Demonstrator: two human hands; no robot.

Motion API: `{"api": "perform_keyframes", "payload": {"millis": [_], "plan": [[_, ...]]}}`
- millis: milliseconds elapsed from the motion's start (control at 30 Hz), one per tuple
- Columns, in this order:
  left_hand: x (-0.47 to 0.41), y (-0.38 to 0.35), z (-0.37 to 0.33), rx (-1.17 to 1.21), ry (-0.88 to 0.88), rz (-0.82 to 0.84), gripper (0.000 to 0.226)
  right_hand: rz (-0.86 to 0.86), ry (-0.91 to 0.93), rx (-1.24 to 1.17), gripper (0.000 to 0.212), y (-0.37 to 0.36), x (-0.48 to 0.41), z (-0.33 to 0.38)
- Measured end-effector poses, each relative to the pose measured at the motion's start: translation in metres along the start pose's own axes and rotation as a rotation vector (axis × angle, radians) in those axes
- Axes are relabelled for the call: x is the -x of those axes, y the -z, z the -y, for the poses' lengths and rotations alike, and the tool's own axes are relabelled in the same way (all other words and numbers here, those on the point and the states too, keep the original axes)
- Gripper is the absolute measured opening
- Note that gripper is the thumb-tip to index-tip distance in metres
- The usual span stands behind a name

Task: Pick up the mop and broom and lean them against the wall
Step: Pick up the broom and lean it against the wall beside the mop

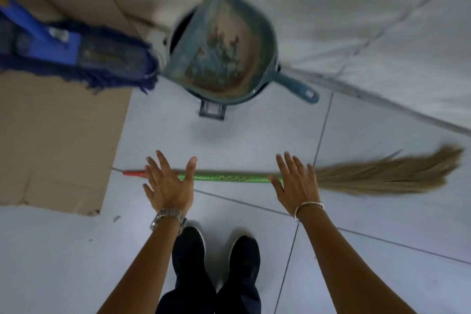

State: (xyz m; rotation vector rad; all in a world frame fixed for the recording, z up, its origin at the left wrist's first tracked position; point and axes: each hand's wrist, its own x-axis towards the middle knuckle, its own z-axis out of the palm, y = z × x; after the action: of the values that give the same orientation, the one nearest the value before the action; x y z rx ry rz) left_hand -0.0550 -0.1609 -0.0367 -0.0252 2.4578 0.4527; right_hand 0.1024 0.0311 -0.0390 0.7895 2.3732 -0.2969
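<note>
Far left, a flattened sheet of cardboard covers the floor, and the mop sits at its upper edge, blue frame and dark blue fringe lying flat, its blue handle running off the top-left corner. Just right of the mop head, a bin stands by the wall with a dirty green dustpan propped on top of it, handle pointing right.

Down on the tiles, the broom lies flat, stretched left to right: red tip at the left, green patterned handle in the middle, straw bristles fanning out to the far right. The left hand is spread wide open, palm down, over the handle near the red end. The right hand is equally splayed, over the point where the handle meets the bristles. Neither hand has closed on anything; whether they touch the handle I cannot tell. A watch shows on the left wrist, a bangle on the right. Two dark shoes stand just below the broom, between the forearms. The mop lies well apart from both hands.
</note>
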Motion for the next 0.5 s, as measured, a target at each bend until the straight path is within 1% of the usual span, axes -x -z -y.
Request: {"api": "perform_keyframes", "payload": {"millis": [67, 167, 200, 233, 300, 333, 433, 500], "plan": [[-0.021, -0.039, 0.020, 0.237, 0.154, 0.065, 0.091, 0.069, 0.054, 0.001, 0.076, -0.042, -0.022, 0.003], [-0.052, -0.072, 0.039, 0.659, 0.513, 0.094, 0.091, 0.148, 0.102, -0.031, 0.058, -0.079, -0.049, 0.004], [-0.062, -0.081, 0.046, 0.756, 0.614, 0.145, 0.093, 0.176, 0.102, -0.051, 0.055, -0.088, -0.057, 0.005], [-0.070, -0.086, 0.051, 0.835, 0.676, 0.214, 0.092, 0.196, 0.098, -0.071, 0.052, -0.096, -0.063, 0.005], [-0.081, -0.091, 0.059, 0.962, 0.714, 0.312, 0.083, 0.212, 0.100, -0.094, 0.049, -0.104, -0.070, 0.008], [-0.083, -0.093, 0.062, 1.010, 0.727, 0.324, 0.077, 0.215, 0.107, -0.098, 0.048, -0.107, -0.072, 0.008], [-0.085, -0.089, 0.061, 1.140, 0.752, 0.300, 0.059, 0.222, 0.106, -0.129, 0.049, -0.105, -0.077, 0.008], [-0.085, -0.084, 0.056, 1.234, 0.704, 0.275, 0.041, 0.238, 0.088, -0.205, 0.048, -0.100, -0.080, 0.007]]}}
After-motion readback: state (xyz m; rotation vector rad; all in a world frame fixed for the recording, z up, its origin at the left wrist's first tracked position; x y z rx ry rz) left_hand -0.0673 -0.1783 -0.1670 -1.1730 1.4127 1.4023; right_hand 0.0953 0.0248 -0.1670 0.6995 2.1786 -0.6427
